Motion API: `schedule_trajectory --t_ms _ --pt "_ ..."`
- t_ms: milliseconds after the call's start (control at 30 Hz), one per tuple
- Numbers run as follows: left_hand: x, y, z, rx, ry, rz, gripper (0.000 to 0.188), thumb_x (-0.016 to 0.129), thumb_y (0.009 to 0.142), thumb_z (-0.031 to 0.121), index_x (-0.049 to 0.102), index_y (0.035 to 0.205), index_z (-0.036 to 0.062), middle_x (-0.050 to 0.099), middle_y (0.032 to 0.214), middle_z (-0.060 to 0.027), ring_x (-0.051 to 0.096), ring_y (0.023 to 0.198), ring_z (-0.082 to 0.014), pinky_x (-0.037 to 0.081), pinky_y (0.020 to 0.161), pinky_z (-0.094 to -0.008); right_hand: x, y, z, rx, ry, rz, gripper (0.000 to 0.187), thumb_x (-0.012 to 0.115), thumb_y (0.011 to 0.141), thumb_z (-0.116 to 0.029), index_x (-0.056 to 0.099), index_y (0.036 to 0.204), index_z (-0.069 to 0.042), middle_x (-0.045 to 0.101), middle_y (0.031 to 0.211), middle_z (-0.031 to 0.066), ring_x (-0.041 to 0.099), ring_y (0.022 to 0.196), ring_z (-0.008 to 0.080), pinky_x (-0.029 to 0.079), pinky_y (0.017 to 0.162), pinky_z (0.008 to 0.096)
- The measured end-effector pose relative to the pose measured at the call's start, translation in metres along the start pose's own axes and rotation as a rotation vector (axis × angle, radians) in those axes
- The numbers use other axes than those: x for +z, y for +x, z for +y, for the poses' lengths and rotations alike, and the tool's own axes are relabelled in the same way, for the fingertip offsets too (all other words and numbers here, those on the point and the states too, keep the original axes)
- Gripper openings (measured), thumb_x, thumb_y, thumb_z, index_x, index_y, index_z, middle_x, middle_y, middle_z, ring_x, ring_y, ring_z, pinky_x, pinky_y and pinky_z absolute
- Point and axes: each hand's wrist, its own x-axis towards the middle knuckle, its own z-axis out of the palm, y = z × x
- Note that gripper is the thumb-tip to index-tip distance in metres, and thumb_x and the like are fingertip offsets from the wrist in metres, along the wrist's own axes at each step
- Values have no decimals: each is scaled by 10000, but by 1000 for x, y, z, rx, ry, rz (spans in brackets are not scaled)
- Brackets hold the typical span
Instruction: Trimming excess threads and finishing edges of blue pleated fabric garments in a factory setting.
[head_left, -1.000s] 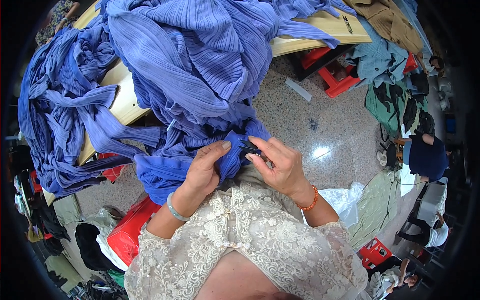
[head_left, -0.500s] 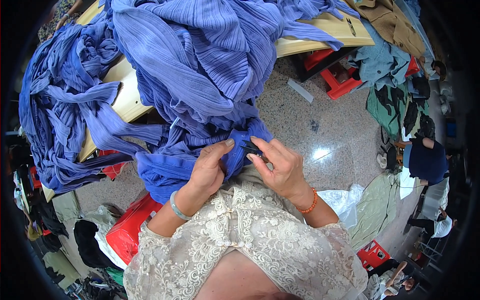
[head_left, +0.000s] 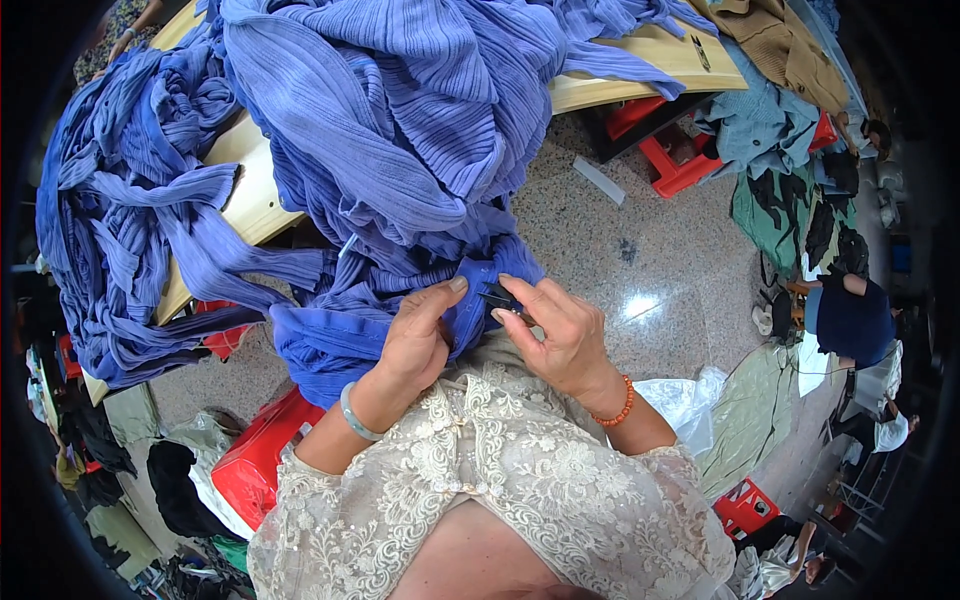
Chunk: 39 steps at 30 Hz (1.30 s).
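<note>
A fold of blue ribbed fabric is pinched just below the centre of the frame, close against the person's chest, where it can be seen at short range. The left hand is closed on that fold, thumb on top, so that the cloth is kept taut and raised off the lap. The right hand is curled around a small dark tool, seemingly a pair of thread snips, whose tip is laid against the held edge; what the blades are doing cannot be made out. A pale green bangle is worn on the left wrist and an orange bead bracelet on the right.

The rest of the blue cloth is heaped over a pale wooden table across the upper left and centre of the frame, with the worked piece trailing down from the heap, so only a short stretch is carried by the hands. Red plastic stools are seen under the table at upper right, and other garments are spread on the speckled floor at the right edge.
</note>
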Motion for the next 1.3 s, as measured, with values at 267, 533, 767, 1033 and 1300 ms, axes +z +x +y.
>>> schedule_trajectory --t_ms 267,533,767,1033,1300 --pt "-3 1 -1 8 2 -12 175 574 908 155 654 949 6 675 937 -45 610 823 -87 457 762 -223 2 1 -2 14 10 3 338 726 749 -121 633 1066 -53 565 696 64 594 541 199 446 480 309" --pt "0 1 -2 -15 6 1 185 568 908 153 653 964 -2 673 924 -43 607 809 -82 467 764 -230 4 2 -2 30 18 34 337 738 737 -123 641 1051 -51 558 675 66 586 534 196 444 479 306" --pt "3 -1 0 6 47 -10 181 575 904 142 647 979 -7 673 920 -34 607 803 -78 473 760 -225 2 4 0 40 -31 73 310 730 740 -117 648 1030 -44 553 667 66 578 527 195 439 476 306" --pt "3 1 -2 0 73 41 152 589 898 107 633 1005 9 665 924 -26 605 813 -69 474 769 -206 4 1 2 65 -51 56 294 720 744 -110 649 1020 -38 557 668 64 588 536 196 441 482 311" --pt "-1 4 -5 6 46 14 155 566 909 107 627 1011 8 662 940 -38 607 836 -73 473 776 -212 4 0 3 14 -34 10 313 725 748 -129 643 1038 -43 565 686 64 597 545 197 448 485 312"
